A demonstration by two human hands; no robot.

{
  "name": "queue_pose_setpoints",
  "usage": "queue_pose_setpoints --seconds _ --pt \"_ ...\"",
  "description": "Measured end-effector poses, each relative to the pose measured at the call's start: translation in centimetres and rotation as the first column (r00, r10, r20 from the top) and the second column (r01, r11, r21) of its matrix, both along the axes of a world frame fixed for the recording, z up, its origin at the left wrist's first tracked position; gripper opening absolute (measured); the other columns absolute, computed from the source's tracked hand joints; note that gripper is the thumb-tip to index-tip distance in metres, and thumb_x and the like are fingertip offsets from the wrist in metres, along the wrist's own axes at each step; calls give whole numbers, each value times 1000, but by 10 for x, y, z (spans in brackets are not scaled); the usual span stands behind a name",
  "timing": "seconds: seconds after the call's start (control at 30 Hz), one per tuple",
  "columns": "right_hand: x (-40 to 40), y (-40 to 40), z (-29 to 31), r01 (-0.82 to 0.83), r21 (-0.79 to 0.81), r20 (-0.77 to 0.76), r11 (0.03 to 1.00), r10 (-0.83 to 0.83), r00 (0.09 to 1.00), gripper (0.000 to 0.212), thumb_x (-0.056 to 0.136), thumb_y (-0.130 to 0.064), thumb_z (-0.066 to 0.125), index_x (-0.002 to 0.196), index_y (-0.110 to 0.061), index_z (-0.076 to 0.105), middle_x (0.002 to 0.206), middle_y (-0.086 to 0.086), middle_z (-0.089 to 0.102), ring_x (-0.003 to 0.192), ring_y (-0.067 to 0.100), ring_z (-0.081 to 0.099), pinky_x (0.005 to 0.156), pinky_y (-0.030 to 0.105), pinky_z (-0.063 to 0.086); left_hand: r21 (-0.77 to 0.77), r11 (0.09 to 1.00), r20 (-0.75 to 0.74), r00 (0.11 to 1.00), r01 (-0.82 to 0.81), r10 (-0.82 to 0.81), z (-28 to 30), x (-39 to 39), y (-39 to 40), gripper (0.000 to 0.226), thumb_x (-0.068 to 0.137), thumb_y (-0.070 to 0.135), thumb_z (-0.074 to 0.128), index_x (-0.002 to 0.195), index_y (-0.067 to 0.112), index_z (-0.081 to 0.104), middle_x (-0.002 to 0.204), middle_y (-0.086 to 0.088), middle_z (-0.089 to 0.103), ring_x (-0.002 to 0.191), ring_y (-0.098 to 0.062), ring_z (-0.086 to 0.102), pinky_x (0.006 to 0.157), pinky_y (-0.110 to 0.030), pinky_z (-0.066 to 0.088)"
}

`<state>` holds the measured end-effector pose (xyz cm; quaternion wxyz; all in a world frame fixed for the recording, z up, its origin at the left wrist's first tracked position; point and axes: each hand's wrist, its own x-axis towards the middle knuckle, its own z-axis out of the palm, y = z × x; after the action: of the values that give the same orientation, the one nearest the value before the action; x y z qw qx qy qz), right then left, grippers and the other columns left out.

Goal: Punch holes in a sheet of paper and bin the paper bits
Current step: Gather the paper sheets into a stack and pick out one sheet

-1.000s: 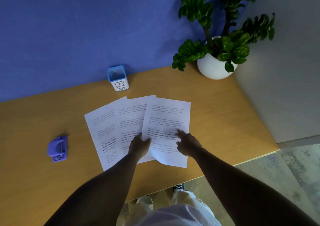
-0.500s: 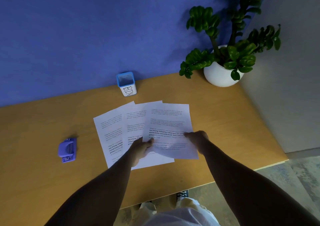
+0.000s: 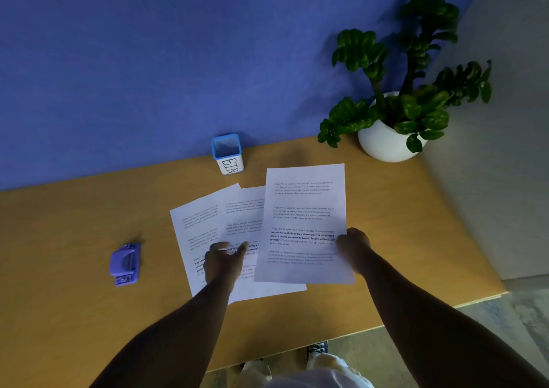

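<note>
Three printed sheets lie fanned on the wooden desk [image 3: 74, 313]. My right hand [image 3: 353, 246] grips the right edge of the top sheet of paper [image 3: 306, 209], which is lifted off the other two. My left hand [image 3: 224, 261] hovers with fingers spread over the two lower sheets [image 3: 208, 224], holding nothing. A purple hole punch [image 3: 125, 263] sits on the desk to the left, well apart from both hands. A small blue-rimmed white cup marked BIN [image 3: 227, 153] stands at the back against the wall.
A potted green plant in a white pot [image 3: 386, 141] occupies the desk's back right corner. A blue wall runs behind the desk and a grey wall on the right. The desk's front edge [image 3: 416, 313] runs near my legs, with floor beyond.
My right hand has taken the top sheet by its right edge and raised it to the right. My left hand has let go of it and now hovers over the lower sheets.
</note>
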<state>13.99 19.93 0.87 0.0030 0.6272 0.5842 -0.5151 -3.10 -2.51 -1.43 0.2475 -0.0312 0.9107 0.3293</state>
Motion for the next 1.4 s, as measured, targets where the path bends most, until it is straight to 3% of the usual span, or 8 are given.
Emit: queue_pose_setpoints --seconds 0.13,0.37,0.63,0.77,0.9,1.0,1.17,1.4 --pt "2 -1 0 14 -34 20 999 -13 1000 24 83 -3 41 97 -3 61 90 14 58 72 27 52 61 27 43 -250 968 -51 999 -23 11 -3 -4 4 91 64 62 82 131 13 43 136 -17 45 123 -35 45 101 -52 46" --pt "6 -3 2 5 -57 41 998 -3 999 22 84 -2 41 94 -3 59 84 11 56 65 23 48 55 24 38 -292 956 -52 999 -25 11 -13 -5 5 101 57 58 89 131 12 39 132 -18 39 119 -34 42 99 -50 49" --pt "4 -5 6 8 -76 -32 997 -10 999 25 83 -1 44 96 -6 64 86 8 61 67 22 54 53 22 41 -139 989 -10 999 -53 52 -13 -10 9 94 56 38 96 126 8 40 127 -19 48 114 -36 51 95 -50 51" --pt "-1 -6 9 0 -109 -87 994 -10 996 19 84 -2 49 90 -13 64 91 9 64 72 22 59 56 25 45 -10 1000 89 996 -12 13 -12 -15 7 50 77 28 83 115 16 52 110 -9 67 85 -26 61 73 -37 57" --pt "-8 -8 10 -13 -162 -177 987 -16 984 14 88 -4 62 95 -16 66 102 9 69 95 30 66 88 45 57 39 999 62 998 -7 4 -9 -19 3 17 98 28 53 107 16 61 108 -11 70 85 -26 61 76 -35 53" --pt "-14 -11 13 -44 -183 -244 982 -1 970 12 88 -6 66 94 -17 68 105 9 70 99 31 67 93 50 54 119 991 64 996 57 -65 -4 -25 0 17 100 26 48 100 15 61 100 -12 68 88 -30 64 80 -42 56" --pt "-23 -15 17 -84 -161 -275 983 38 961 8 88 -13 69 96 -14 68 104 9 72 97 30 68 92 48 55 408 910 188 969 70 -158 10 -26 -4 13 96 25 62 103 16 68 98 -11 73 95 -33 69 75 -39 54" --pt "-28 -23 19 -52 -57 -271 997 34 962 15 91 -22 64 104 -16 61 96 1 68 78 15 64 56 24 48 435 893 224 947 114 -230 22 -22 2 21 93 48 58 94 33 72 86 5 76 87 -21 72 64 -30 54"
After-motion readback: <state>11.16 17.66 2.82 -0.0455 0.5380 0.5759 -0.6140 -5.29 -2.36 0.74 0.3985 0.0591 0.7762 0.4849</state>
